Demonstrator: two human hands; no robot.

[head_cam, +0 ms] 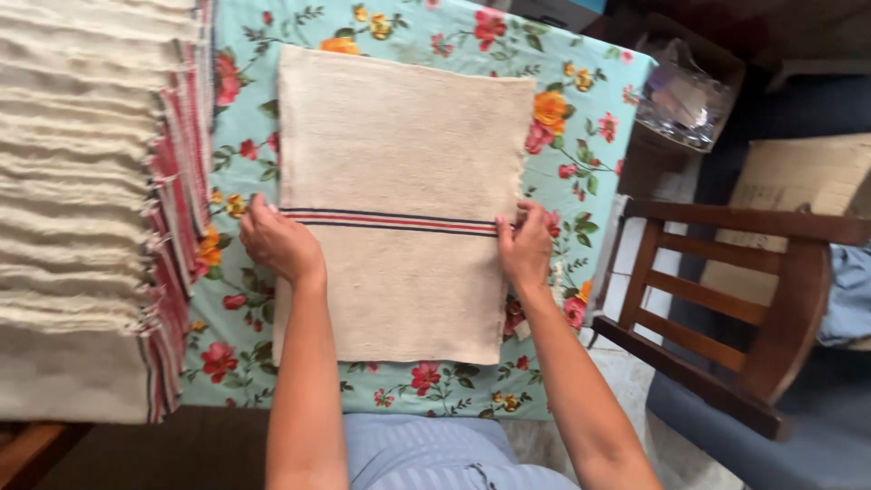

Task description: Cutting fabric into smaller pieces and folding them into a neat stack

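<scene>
Cloth point(399, 200), spread flat on a floral table point(590, 82) with its long axis running away from the person, is pinched at its striped midline edges by left hand point(277, 243) and right hand point(524, 247), held apart.

Around the cloth on the table

The cream woven cloth with red and dark stripes point(404, 200) lies on the flowery tablecloth point(581, 109). Left of it lies the stack of fringed cream cloths point(82, 181); right stands the brown wooden chair point(735, 299).

Looked like a home: flowery tablecloth point(408, 27) at twelve o'clock, wooden chair point(726, 299) at three, stacked towels point(82, 181) at nine.
</scene>
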